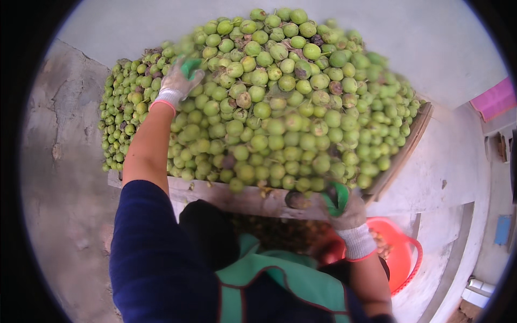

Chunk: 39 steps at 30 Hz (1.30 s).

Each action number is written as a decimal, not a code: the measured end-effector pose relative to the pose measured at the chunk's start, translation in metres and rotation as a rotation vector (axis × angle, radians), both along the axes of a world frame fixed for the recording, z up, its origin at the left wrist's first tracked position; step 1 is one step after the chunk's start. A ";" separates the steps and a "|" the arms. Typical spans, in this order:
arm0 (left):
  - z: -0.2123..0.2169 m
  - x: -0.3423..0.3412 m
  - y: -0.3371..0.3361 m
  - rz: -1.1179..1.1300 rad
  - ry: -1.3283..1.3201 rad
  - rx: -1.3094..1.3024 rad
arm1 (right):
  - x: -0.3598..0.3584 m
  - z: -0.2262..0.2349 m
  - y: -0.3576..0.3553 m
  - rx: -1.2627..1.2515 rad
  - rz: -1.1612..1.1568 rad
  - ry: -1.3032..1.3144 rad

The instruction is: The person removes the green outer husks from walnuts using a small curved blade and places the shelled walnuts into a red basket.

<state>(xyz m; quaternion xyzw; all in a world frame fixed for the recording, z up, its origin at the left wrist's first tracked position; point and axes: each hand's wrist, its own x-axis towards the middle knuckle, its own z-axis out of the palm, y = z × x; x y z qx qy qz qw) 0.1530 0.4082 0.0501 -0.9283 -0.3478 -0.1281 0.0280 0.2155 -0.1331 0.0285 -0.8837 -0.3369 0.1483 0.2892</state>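
A large heap of round green fruits (258,110) fills a wooden-edged bed in front of me, some of them brown or dark. My left hand (182,81), in a pale glove with green on the fingers, reaches to the heap's upper left. Its fingers look apart, and I see nothing held in them. Down at the front board (237,198), my right hand (346,209) wears the same kind of glove. Its fingers are curled and blurred, and whatever they hold is hidden. A dark round fruit (296,199) lies at the board, just left of that hand.
A red basket (401,255) with brownish pieces inside stands at the lower right, beside my right forearm. Below the board lies a dark brown mass of small pieces (280,232). A wooden plank (404,151) borders the heap on the right. Grey concrete (67,172) extends to the left.
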 end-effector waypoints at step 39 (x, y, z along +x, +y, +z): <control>0.035 0.173 -0.067 -0.067 -0.359 -0.122 | -0.012 0.003 0.005 -0.135 0.108 0.065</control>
